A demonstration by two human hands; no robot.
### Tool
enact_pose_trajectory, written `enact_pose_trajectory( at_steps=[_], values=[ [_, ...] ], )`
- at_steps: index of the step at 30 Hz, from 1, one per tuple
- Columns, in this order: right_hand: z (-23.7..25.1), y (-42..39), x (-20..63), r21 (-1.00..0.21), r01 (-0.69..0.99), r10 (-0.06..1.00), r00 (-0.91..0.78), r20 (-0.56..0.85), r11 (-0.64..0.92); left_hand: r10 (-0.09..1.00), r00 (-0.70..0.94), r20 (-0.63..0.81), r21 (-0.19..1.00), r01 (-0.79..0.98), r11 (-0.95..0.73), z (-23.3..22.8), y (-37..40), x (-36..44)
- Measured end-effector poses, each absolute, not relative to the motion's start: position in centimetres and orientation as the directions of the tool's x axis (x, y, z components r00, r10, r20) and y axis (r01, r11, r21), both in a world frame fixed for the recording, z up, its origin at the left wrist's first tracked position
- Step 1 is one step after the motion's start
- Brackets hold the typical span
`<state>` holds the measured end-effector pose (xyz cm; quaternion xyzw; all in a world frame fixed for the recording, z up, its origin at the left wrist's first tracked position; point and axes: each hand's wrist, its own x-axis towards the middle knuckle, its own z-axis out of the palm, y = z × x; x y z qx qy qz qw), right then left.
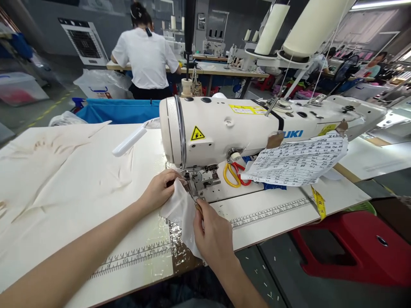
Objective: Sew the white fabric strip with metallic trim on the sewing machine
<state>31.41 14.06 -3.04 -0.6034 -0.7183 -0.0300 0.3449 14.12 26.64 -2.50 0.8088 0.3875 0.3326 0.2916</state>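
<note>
Rows of sewing tables fill the workshop, and a person in a white shirt [146, 55] stands at one farther back. Left hand [159, 190] pinches a small white cloth piece [180, 211] just below the needle of the sewing machine [224, 124]. Right hand [213, 235] grips the cloth's lower edge with a thin tool [192, 197]. Cloth lies crumpled at the near edge of the pale table [80, 192].
</note>
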Motion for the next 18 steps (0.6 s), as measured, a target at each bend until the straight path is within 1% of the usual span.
enact_pose_trajectory(
  at_steps=[8,13,18],
  values=[
    [-3.44,14.62,31.36,-0.368,0.898,0.854,-0.017,0.521,0.242,0.826,0.47,0.311,0.719,0.452,-0.528,-2.3,26.65,14.2],
    [-3.61,14.51,31.15,-0.4,0.892,0.855,0.031,0.518,0.21,0.826,0.47,0.312,0.719,0.451,-0.529,-2.25,26.59,14.23],
    [-3.36,14.4,31.49,-0.405,0.878,0.862,-0.017,0.507,0.255,0.828,0.472,0.302,0.718,0.459,-0.524,-2.1,26.55,14.33]
  ],
)
